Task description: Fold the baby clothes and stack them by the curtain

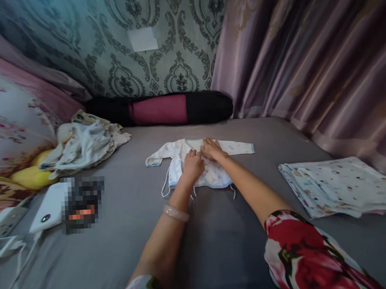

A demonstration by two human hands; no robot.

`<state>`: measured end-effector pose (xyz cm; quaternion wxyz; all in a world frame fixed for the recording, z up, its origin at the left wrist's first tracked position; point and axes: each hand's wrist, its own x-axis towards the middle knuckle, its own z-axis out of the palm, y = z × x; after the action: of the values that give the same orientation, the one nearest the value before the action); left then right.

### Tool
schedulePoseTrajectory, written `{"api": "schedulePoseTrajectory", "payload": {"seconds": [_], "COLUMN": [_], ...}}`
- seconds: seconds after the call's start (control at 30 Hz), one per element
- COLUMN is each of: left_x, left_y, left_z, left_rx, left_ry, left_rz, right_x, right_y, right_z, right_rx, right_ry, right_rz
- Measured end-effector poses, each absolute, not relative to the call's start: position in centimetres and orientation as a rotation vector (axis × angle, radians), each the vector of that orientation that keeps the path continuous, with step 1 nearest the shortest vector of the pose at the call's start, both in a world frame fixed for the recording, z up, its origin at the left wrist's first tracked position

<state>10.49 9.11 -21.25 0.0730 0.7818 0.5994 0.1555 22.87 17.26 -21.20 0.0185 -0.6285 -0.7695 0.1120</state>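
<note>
Head cam, both hands (194,163) (212,149) on sm. wht shirt (216,173), gry sheet (121,250) under

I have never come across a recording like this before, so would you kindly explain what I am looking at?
Of course. There is no machine here: the one picture comes from a camera worn on a person's head, looking forward and down at their own bare hands.

On a grey sheet lies a small, pale shirt with blue edging and ties, its sleeves spread out. The left hand, on the arm with the bangle, touches its front; the right hand rests near its neckline. Neither hand lifts it, and whether the left fingers pinch the fabric is hard to tell.

To the right is a folded pile of printed cloth; to the left, a rumpled heap. A black and maroon roll lies at the back.
</note>
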Motion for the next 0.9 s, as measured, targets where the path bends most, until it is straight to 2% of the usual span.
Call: {"api": "schedulePoseTrajectory", "payload": {"seconds": [0.23,0.43,0.6,0.9], "left_x": [7.9,8.1,7.2,0.7], "left_y": [7.5,7.4,8.1,9.6], "left_z": [-21.6,-21.8,-21.0,-21.6], "left_rx": [2.147,1.957,1.713,1.405], "left_ry": [1.772,1.776,1.827,2.155], "left_rz": [0.621,0.784,1.028,1.337], "right_x": [21.6,21.4,18.1,14.6], "right_y": [17.7,18.0,17.8,17.5], "right_z": [-23.6,-22.5,-21.1,-20.7], "right_rx": [-1.977,-2.057,-1.782,-1.999], "right_ry": [-2.258,-2.298,-2.407,-2.197], "right_rz": [0.209,0.233,0.078,0.243]}}
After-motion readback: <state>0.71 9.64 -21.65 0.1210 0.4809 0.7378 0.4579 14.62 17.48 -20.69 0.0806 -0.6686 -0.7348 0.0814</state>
